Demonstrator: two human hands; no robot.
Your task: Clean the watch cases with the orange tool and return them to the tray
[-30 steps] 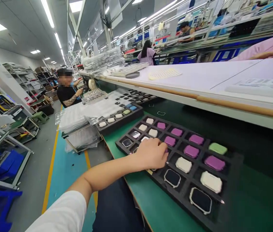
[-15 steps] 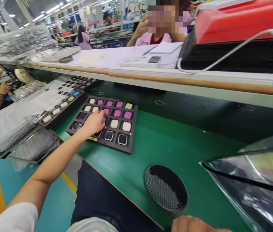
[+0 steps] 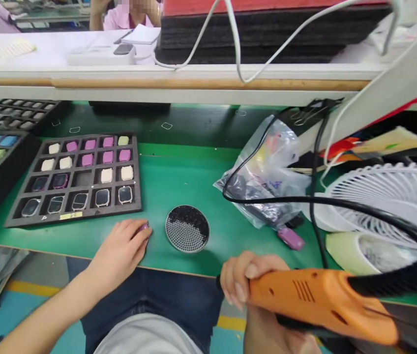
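Note:
My left hand (image 3: 122,253) rests low over the green tabletop, fingers closed around a small purple watch-shaped piece (image 3: 144,226), mostly hidden by them. Up and left of it lies a black compartment tray (image 3: 139,184) holding white, purple and green pieces and dark-faced watch-shaped ones; one third-row compartment shows its bare bottom. Wrapped round the front of an orange corded power tool (image 3: 297,295) is my right hand (image 3: 243,275), at the table's front edge. Between the hands, a round black perforated disc (image 3: 187,228) lies on the table.
Another black tray (image 3: 9,169) stands at the left. On the right are a clear plastic bag (image 3: 263,172), a purple piece (image 3: 291,238), a white slotted basket (image 3: 389,196) and a black cable (image 3: 267,200). A white shelf (image 3: 230,93) spans the back; a person sits beyond.
My view has turned right. My left hand has moved from the tray to the table's front with the purple piece. The orange tool in my right hand has come into view.

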